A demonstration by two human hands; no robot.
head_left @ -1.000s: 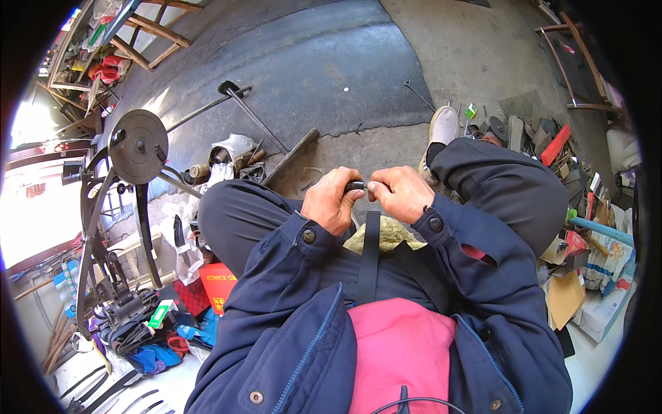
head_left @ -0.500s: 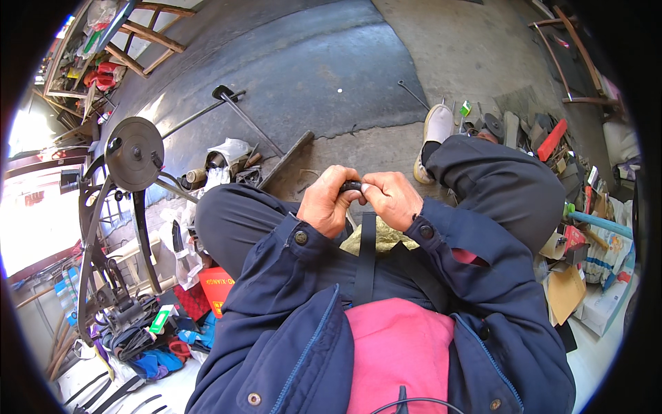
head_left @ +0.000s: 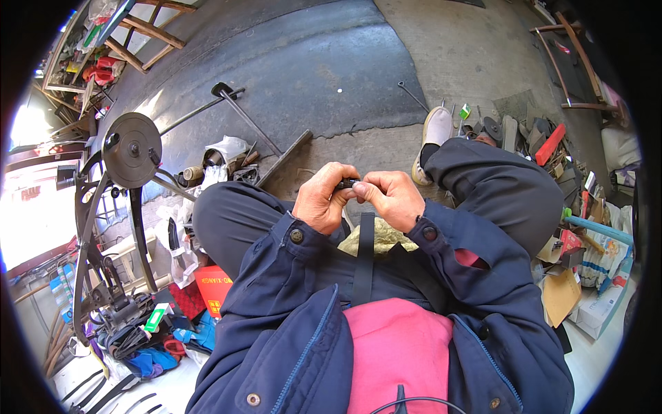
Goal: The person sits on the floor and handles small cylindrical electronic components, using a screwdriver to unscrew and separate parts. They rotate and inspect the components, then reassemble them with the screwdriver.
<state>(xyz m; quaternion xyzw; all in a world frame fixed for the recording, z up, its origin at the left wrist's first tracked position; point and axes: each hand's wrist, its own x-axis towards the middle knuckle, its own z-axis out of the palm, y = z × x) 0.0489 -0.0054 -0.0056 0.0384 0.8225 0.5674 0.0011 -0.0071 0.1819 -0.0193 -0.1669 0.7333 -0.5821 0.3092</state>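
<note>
Over my lap, my left hand (head_left: 321, 199) and my right hand (head_left: 396, 199) meet with fingers closed. Both pinch one small, dark, shiny piece (head_left: 347, 183), mostly covered by fingers and thumbs; its kind cannot be made out. A wide black strap (head_left: 365, 255) runs down below the hands across my lap. Behind it a yellowish cloth-like bundle (head_left: 386, 240) lies between my legs.
A black metal hand-wheel machine (head_left: 132, 150) stands at the left. Beside it are a red box (head_left: 214, 290) and a heap of bags and straps. A wooden board (head_left: 284, 160) lies ahead. Tools, scraps and a light blue rod (head_left: 598, 229) crowd the right side.
The fingers have shifted slightly around the dark piece, and less of it shows. My right hand has turned a little, its thumb now pointing more toward the left hand.
</note>
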